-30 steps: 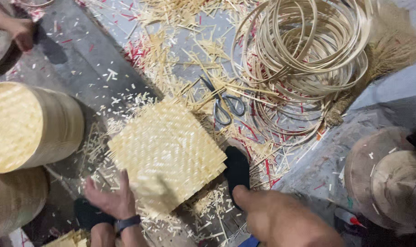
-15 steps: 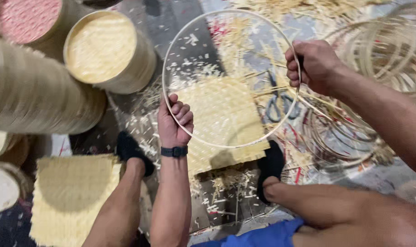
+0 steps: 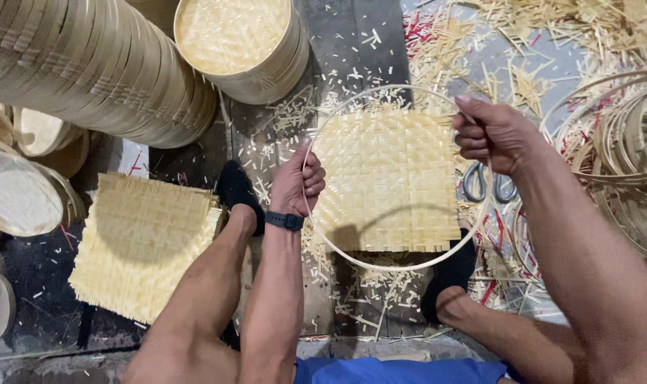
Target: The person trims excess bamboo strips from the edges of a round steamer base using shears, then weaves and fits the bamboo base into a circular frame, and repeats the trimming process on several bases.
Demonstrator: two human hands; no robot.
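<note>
1. Left hand closed around the left side of a thin bamboo hoop, fingers curled over the strip, black watch on the wrist.
2. Right hand closed in a fist on the upper right of the same hoop, gripping the strip near the top of its arc.
3. Hoop held just above a square woven bamboo mat, ringing most of it; mat corners poking out past the circle; hoop's shadow cast on the lower part of the mat.
4. Mat flat on the floor between two feet in black socks.
5. Scissors with grey handles on the floor just right of the mat, partly behind the right wrist.
6. Second woven mat lying at left, beside the left leg.
7. Round woven basket at top, next to a long stack of baskets on its side.
8. Coil of bamboo hoops at far right.
9. Bamboo offcuts and slivers scattered all over the floor.
</note>
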